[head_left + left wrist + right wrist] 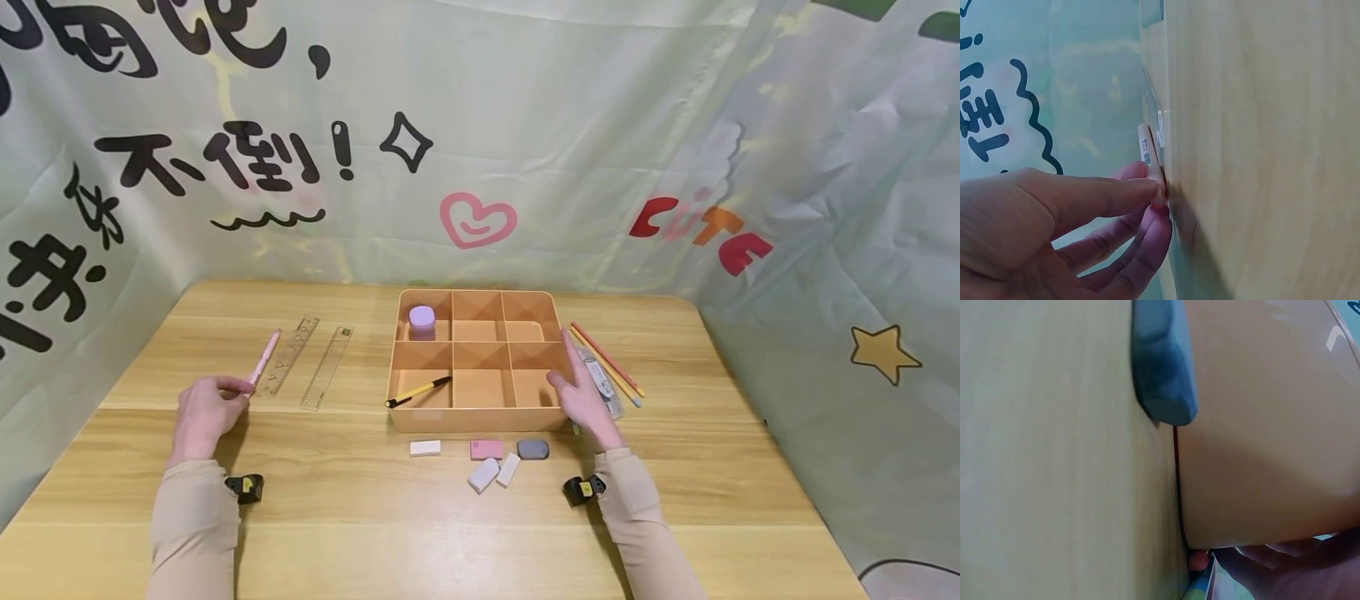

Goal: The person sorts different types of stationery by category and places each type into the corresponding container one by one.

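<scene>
On the left, my left hand (206, 412) pinches the near end of a pink pen (264, 358) between thumb and fingertips, low over the table. In the left wrist view, the pen's barrel (1145, 150) carries a small barcode label. My right hand (583, 402) grips the right wall of an orange storage box (480, 420), thumb over the rim and fingers along the outside. Inside the box, a lilac bottle-like item (422, 323) stands in the back left compartment. A yellow and black pen (417, 392) leans across the front left one.
Two clear rulers (326, 367) lie between pink pen and box. Pencils (611, 362) and a clear packet (606, 387) lie right of the box. In front are a grey eraser (533, 450), a pink eraser (486, 450) and several white ones (425, 448). A printed cloth (570, 150) hangs behind.
</scene>
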`<state>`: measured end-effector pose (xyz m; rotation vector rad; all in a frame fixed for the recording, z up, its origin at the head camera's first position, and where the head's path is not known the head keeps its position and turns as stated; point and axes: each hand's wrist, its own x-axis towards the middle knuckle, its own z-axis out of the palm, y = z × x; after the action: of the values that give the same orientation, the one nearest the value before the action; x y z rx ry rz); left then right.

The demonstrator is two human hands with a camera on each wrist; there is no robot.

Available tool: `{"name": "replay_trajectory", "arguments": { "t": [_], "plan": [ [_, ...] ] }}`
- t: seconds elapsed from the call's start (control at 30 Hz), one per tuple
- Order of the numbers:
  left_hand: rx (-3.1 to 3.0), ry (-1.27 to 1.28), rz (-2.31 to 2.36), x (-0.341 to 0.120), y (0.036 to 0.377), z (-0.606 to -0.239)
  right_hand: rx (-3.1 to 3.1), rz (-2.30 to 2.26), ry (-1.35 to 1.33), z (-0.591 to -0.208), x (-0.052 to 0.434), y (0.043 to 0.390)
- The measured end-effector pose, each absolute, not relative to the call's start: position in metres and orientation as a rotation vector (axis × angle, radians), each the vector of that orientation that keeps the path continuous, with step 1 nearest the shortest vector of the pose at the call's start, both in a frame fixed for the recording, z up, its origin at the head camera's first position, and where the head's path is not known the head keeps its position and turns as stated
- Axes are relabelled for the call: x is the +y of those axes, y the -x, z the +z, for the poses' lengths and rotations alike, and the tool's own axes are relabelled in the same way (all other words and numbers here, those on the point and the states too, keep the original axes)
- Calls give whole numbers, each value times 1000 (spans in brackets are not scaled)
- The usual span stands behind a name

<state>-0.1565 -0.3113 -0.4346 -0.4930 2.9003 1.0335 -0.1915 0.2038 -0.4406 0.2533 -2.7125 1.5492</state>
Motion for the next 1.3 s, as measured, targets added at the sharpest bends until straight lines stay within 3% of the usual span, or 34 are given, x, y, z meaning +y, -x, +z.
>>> {"name": "replay_trajectory", "arguments": {
  "t": [1.3],
  "plan": [
    [2909, 392, 948, -318, 158, -434, -2735, 1542, -253, -442, 205, 192]
  ]
}}
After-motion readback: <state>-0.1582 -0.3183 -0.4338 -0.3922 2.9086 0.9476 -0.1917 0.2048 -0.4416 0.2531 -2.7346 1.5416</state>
